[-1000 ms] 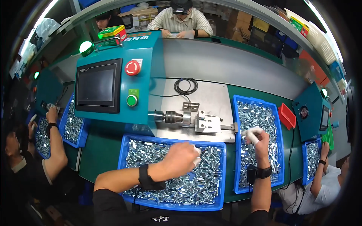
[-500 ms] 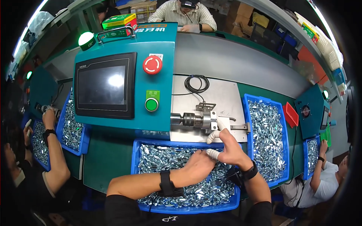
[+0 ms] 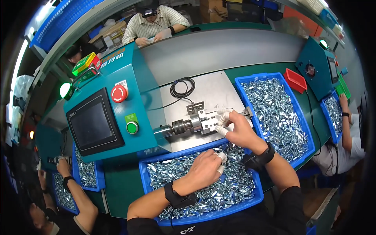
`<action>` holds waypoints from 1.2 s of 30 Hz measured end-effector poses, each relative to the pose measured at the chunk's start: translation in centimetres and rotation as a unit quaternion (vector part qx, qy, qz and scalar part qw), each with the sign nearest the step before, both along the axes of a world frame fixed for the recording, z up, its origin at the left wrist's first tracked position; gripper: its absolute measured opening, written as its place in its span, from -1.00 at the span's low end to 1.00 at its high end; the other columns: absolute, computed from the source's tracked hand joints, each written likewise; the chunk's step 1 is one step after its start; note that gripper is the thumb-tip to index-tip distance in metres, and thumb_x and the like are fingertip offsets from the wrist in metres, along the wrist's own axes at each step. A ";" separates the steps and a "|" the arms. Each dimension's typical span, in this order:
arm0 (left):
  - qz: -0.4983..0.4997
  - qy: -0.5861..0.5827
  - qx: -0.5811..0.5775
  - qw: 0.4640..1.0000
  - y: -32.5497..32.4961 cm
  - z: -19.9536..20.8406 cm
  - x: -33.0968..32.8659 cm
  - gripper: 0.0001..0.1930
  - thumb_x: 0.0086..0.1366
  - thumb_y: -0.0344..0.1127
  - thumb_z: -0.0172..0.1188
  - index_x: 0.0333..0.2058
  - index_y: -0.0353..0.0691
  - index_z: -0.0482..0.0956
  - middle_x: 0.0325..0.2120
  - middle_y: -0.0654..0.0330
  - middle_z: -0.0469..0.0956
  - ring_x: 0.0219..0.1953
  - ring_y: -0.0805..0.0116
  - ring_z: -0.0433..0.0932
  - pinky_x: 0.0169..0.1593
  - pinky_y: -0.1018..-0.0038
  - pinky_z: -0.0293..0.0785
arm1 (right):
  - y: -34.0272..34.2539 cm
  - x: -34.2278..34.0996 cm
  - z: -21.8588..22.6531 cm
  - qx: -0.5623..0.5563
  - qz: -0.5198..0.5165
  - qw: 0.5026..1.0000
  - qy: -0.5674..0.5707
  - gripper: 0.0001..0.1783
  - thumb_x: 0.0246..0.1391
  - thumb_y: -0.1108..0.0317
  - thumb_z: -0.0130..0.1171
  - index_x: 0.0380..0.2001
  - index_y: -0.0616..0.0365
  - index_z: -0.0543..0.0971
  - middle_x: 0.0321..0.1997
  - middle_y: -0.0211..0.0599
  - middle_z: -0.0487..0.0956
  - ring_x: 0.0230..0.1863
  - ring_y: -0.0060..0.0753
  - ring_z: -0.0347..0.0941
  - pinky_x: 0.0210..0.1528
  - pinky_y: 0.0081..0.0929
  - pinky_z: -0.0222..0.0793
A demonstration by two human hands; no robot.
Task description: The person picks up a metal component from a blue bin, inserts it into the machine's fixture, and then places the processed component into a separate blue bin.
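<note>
My right hand (image 3: 243, 131), with white finger covers on its thumb and fingers, is at the steel clamping fixture (image 3: 203, 121) of the teal machine. Its thumb and fingers are bent together at the fixture's right side; whatever is between them is too small to make out. My left hand (image 3: 203, 171) is curled just over the blue bin (image 3: 145, 178) of small shiny metal parts (image 3: 231, 192). White covers show on its fingertips, and the palm side is hidden. A chuck (image 3: 181, 127) on a shaft lines up with the fixture from the left.
The teal machine (image 3: 145, 133) carries a dark screen (image 3: 94, 121), a red stop button (image 3: 119, 94) and a green button (image 3: 132, 127). A second blue bin of parts (image 3: 274, 113) stands right, near a red tray (image 3: 295, 80). A coiled black cable (image 3: 182, 87) lies on the metal plate. Co-workers sit around.
The view has turned, so the machine sits farther left and tilted. My hands have drawn apart: the right has come up against the fixture, while the left stays over the bin.
</note>
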State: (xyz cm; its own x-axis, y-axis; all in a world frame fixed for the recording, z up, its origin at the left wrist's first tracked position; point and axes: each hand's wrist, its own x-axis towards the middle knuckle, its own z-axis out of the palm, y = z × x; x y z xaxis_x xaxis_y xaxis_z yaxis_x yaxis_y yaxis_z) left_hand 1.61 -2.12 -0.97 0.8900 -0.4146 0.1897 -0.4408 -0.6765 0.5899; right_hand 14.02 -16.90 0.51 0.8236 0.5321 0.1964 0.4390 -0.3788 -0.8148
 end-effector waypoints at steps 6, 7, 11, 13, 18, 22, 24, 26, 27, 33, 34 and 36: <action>-0.004 -0.007 0.036 0.999 0.3 -0.3 0.1 -0.82 0.07 -0.35 0.21 -0.32 -0.19 0.48 -0.48 0.16 0.48 -0.31 0.16 0.42 -0.23 0.27 0.31 | -0.3 0.3 0.7 0.015 0.029 0.997 0.073 -0.79 -0.06 0.44 0.26 -0.30 0.23 0.54 -0.26 -0.27 0.58 -0.30 -0.47 0.51 -0.24 -0.53 0.42; -0.005 -0.009 0.043 0.999 0.4 -0.3 0.1 -0.82 0.08 -0.34 0.21 -0.33 -0.19 0.48 -0.48 0.16 0.48 -0.30 0.17 0.42 -0.23 0.27 0.30 | 0.0 0.5 0.9 0.013 0.037 0.997 0.072 -0.78 -0.04 0.47 0.25 -0.27 0.24 0.54 -0.28 -0.32 0.59 -0.32 -0.55 0.50 -0.25 -0.57 0.42; 0.022 -0.038 0.033 0.999 0.4 -0.8 0.3 -0.82 0.07 -0.33 0.21 -0.32 -0.17 0.50 -0.48 0.18 0.48 -0.28 0.18 0.41 -0.21 0.28 0.27 | -0.5 1.5 -0.2 0.069 -0.047 0.996 -0.028 -0.56 -0.03 0.53 0.22 -0.02 0.20 0.42 -0.28 -0.35 0.56 -0.35 -0.59 0.47 -0.27 -0.58 0.42; 0.052 -0.054 0.031 0.997 0.6 -1.0 0.1 -0.82 0.07 -0.33 0.21 -0.32 -0.17 0.50 -0.48 0.19 0.49 -0.27 0.19 0.41 -0.20 0.28 0.27 | -0.5 2.6 -0.3 0.096 -0.033 0.994 -0.030 -0.48 -0.03 0.55 0.21 0.05 0.19 0.37 -0.29 -0.35 0.56 -0.36 -0.59 0.47 -0.28 -0.58 0.42; 0.040 -0.042 0.048 0.997 0.4 -1.8 0.2 -0.74 0.05 -0.41 0.15 -0.22 -0.22 0.50 -0.45 0.18 0.50 -0.24 0.17 0.40 -0.15 0.28 0.26 | 1.0 2.9 1.2 0.042 -0.014 0.998 0.042 -0.35 0.00 0.53 0.21 0.19 0.18 0.25 -0.31 -0.30 0.55 -0.38 -0.57 0.48 -0.35 -0.58 0.41; 0.064 -0.047 0.046 0.996 0.3 -2.2 -0.2 -0.64 0.06 -0.44 0.12 -0.10 -0.28 0.48 -0.45 0.16 0.49 -0.23 0.17 0.40 -0.13 0.29 0.25 | 2.1 3.1 2.1 -0.081 0.008 0.997 0.004 -0.32 0.00 0.42 0.25 0.21 0.19 0.25 -0.44 -0.27 0.56 -0.46 -0.50 0.50 -0.41 -0.52 0.40; 0.070 -0.052 0.041 0.995 0.3 -2.0 -0.1 -0.60 0.06 -0.44 0.11 -0.05 -0.30 0.47 -0.45 0.15 0.49 -0.23 0.17 0.40 -0.12 0.29 0.25 | 2.7 2.9 2.8 -0.123 0.014 0.992 -0.005 -0.31 0.00 0.38 0.26 0.21 0.19 0.26 -0.49 -0.26 0.57 -0.50 -0.47 0.51 -0.43 -0.49 0.40; 0.067 -0.045 0.049 0.996 0.1 -1.7 0.1 -0.57 0.08 -0.44 0.10 -0.01 -0.32 0.45 -0.46 0.14 0.49 -0.24 0.17 0.40 -0.13 0.29 0.25 | 3.8 2.3 3.4 -0.211 0.010 0.972 -0.106 -0.36 -0.06 0.31 0.29 0.12 0.21 0.36 -0.58 -0.20 0.56 -0.53 -0.32 0.52 -0.44 -0.41 0.41; 0.061 -0.040 0.054 0.996 0.0 -1.5 0.1 -0.55 0.08 -0.44 0.10 0.01 -0.32 0.44 -0.46 0.14 0.49 -0.24 0.17 0.40 -0.13 0.29 0.25 | 4.1 2.1 3.7 -0.254 0.004 0.955 -0.154 -0.38 -0.09 0.28 0.30 0.07 0.22 0.41 -0.62 -0.17 0.55 -0.55 -0.24 0.52 -0.44 -0.36 0.41; 0.081 -0.046 0.024 0.995 -0.4 -2.0 0.1 -0.59 0.08 -0.44 0.10 -0.04 -0.33 0.46 -0.47 0.14 0.47 -0.23 0.16 0.39 -0.13 0.29 0.26 | 5.2 2.1 2.8 -0.307 -0.048 0.911 -0.271 -0.56 -0.19 0.25 0.29 -0.17 0.18 0.54 -0.61 -0.07 0.55 -0.52 -0.04 0.52 -0.43 -0.23 0.42; 0.088 -0.052 0.012 0.995 -0.4 -2.1 0.0 -0.62 0.07 -0.44 0.10 -0.08 -0.32 0.48 -0.48 0.14 0.47 -0.23 0.15 0.39 -0.13 0.29 0.26 | 5.1 1.9 3.1 -0.290 -0.068 0.914 -0.277 -0.60 -0.20 0.26 0.29 -0.22 0.17 0.56 -0.61 -0.07 0.55 -0.51 -0.02 0.52 -0.43 -0.20 0.42; 0.095 -0.057 -0.002 0.994 -0.3 -2.4 -0.1 -0.66 0.06 -0.44 0.10 -0.12 -0.31 0.50 -0.48 0.14 0.46 -0.23 0.15 0.39 -0.13 0.29 0.26 | 4.0 1.8 3.6 -0.273 -0.089 0.915 -0.283 -0.64 -0.21 0.26 0.28 -0.26 0.15 0.57 -0.60 -0.07 0.55 -0.50 -0.01 0.52 -0.43 -0.18 0.42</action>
State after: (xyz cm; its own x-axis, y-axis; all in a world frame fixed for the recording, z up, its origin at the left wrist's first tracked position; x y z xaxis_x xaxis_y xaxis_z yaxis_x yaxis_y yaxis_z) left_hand 1.54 -2.41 -3.32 0.9251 -0.2403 0.2941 -0.3690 -0.7520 0.5462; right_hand 15.85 -12.87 4.14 0.7558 0.5453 0.3625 0.6235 -0.7684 -0.1443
